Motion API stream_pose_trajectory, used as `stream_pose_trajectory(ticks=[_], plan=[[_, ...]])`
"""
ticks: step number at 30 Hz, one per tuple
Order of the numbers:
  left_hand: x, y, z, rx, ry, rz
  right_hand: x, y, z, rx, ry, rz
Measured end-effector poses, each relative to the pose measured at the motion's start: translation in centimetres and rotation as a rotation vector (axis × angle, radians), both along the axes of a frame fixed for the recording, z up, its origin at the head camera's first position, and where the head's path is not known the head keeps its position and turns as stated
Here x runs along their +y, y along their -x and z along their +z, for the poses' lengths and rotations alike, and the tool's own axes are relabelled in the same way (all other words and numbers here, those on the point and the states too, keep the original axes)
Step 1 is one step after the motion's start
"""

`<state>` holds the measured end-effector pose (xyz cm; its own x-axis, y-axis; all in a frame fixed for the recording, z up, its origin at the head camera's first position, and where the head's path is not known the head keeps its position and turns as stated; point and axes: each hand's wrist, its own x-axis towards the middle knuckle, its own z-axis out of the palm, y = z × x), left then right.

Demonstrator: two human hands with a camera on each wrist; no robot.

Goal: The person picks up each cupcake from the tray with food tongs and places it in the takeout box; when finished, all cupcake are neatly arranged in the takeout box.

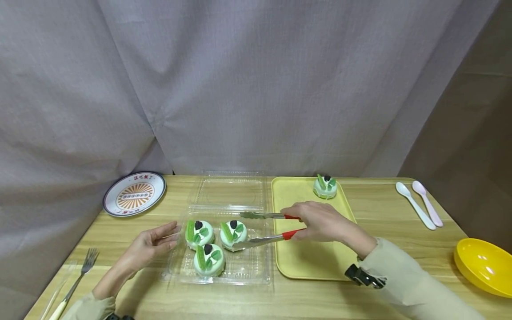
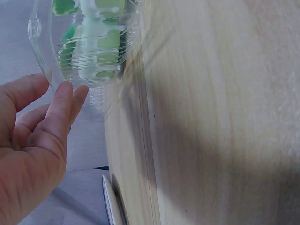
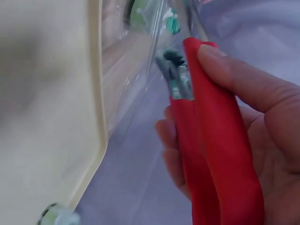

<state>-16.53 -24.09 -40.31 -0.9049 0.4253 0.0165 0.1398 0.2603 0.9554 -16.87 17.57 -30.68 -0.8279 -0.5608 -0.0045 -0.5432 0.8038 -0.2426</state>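
Observation:
Three small green cakes with dark berries and leaf toppings sit in a clear plastic container (image 1: 248,273): a back-left cake (image 1: 198,234), a back-right cake (image 1: 233,234) and a front cake (image 1: 209,261). My right hand (image 1: 322,221) grips red-handled metal tongs (image 3: 225,154) over the tray's left edge. The tong arms are spread, their tips on the near and far sides of the back-right cake. At the container's left edge is my left hand (image 1: 154,242), fingers extended, fingertips right at the rim in the left wrist view.
A yellow tray (image 1: 312,262) right of the container bears another green cake (image 1: 325,186) at its far end. The container's lid (image 1: 230,191) lies open behind. Left are a patterned plate (image 1: 135,194) and a fork (image 1: 82,275); right, two spoons (image 1: 416,205) and a yellow bowl (image 1: 484,266).

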Motion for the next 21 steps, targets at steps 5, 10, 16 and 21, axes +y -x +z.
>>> stream_pose_trajectory(ticks=[5, 10, 16, 21], plan=[[0.0, 0.0, 0.0, -0.005, -0.009, 0.000, 4.2, -0.2, -0.3, 0.038, 0.186, -0.024], [0.0, 0.0, 0.1, -0.003, 0.009, 0.006, 9.9, 0.1, -1.1, 0.105, 0.318, -0.168], [0.0, 0.0, 0.2, -0.003, 0.026, 0.008, 16.6, 0.4, -3.0, 0.142, 0.327, -0.401], [0.0, -0.1, 0.1, -0.006, 0.030, 0.003, 19.3, 0.9, -5.1, 0.117, 0.279, -0.462]])
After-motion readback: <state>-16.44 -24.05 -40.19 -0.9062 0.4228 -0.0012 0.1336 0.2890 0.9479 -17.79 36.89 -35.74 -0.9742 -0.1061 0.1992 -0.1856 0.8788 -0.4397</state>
